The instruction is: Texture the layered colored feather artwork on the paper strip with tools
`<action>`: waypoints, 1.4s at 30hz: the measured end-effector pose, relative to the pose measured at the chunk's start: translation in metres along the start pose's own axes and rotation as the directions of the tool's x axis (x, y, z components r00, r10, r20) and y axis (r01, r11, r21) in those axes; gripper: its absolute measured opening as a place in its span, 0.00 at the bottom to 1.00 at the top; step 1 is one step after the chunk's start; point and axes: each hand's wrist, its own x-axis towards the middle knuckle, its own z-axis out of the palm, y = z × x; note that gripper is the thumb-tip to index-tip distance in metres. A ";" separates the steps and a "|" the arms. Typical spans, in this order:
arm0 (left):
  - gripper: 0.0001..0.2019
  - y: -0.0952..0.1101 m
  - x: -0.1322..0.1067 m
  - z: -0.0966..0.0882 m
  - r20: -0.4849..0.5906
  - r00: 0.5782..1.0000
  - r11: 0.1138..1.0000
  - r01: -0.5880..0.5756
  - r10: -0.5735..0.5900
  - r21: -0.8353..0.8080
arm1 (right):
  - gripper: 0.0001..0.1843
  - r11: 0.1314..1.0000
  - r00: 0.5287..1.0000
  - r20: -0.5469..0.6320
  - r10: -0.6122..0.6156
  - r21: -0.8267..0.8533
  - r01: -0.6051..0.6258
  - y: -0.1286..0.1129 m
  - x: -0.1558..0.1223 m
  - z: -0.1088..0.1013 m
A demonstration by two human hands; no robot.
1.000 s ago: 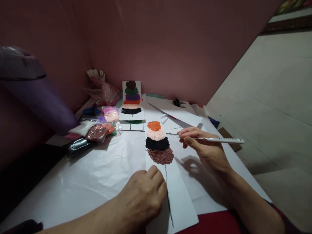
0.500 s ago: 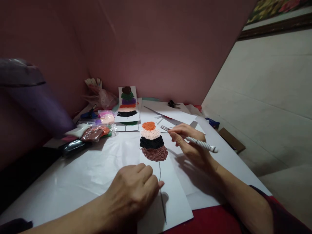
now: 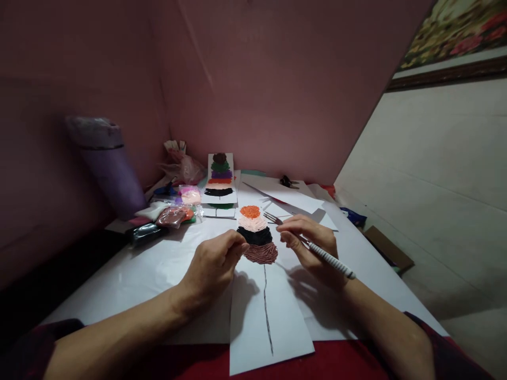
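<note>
A white paper sheet (image 3: 247,332) lies in front of me with a drawn dark stem (image 3: 266,306). Above the stem are textured, clay-like layers: brown (image 3: 262,254), black (image 3: 256,236), pale peach (image 3: 252,224) and orange (image 3: 250,212) at the top. My right hand (image 3: 312,244) is closed around a fork (image 3: 331,260) with a grey-and-white patterned handle, its tines just right of the orange and peach layers. My left hand (image 3: 212,266) is pinched shut beside the black and brown layers; whatever its fingertips hold, if anything, is hidden.
Left of the paper lie bags of coloured clay (image 3: 170,216). A similar layered picture (image 3: 221,177) leans at the back, near a purple roll (image 3: 113,174). Loose paper sheets (image 3: 285,195) and a dark clip-like object (image 3: 287,182) are behind; a brown box (image 3: 388,249) sits right.
My left hand has risen from the stem toward the layers, uncovering the lower paper. The fork stays in my right hand, its tines still near the top layers. The view has shifted slightly.
</note>
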 end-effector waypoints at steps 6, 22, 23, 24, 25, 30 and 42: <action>0.12 0.004 0.003 -0.002 -0.011 0.994 0.961 0.103 -0.109 -0.256 | 0.10 0.992 0.993 0.102 -0.061 0.118 0.049 -0.016 -0.003 0.006; 0.12 -0.006 0.017 -0.004 0.233 0.878 0.753 0.478 -0.417 -0.452 | 0.09 0.971 0.967 -0.093 0.237 0.042 -0.234 0.015 0.002 -0.014; 0.12 -0.006 0.016 -0.002 0.222 0.881 0.760 0.474 -0.419 -0.445 | 0.09 0.975 0.975 -0.074 0.209 -0.066 -0.214 0.023 0.003 -0.014; 0.11 -0.006 0.015 0.000 0.200 0.889 0.777 0.457 -0.412 -0.433 | 0.09 0.968 0.985 -0.011 0.170 -0.187 -0.169 0.030 0.003 -0.015; 0.10 -0.006 0.013 0.002 0.175 0.901 0.800 0.433 -0.397 -0.414 | 0.08 0.944 0.988 0.049 0.148 -0.303 -0.126 0.037 0.003 -0.015; 0.09 -0.009 0.004 0.014 0.083 0.971 0.916 0.238 -0.223 -0.323 | 0.05 0.884 0.967 0.226 0.122 -0.468 -0.002 0.056 -0.001 -0.017; 0.08 -0.009 0.004 0.015 0.033 0.997 0.988 0.067 -0.063 -0.141 | 0.13 0.746 0.846 0.477 0.240 -0.648 0.154 0.060 -0.001 -0.010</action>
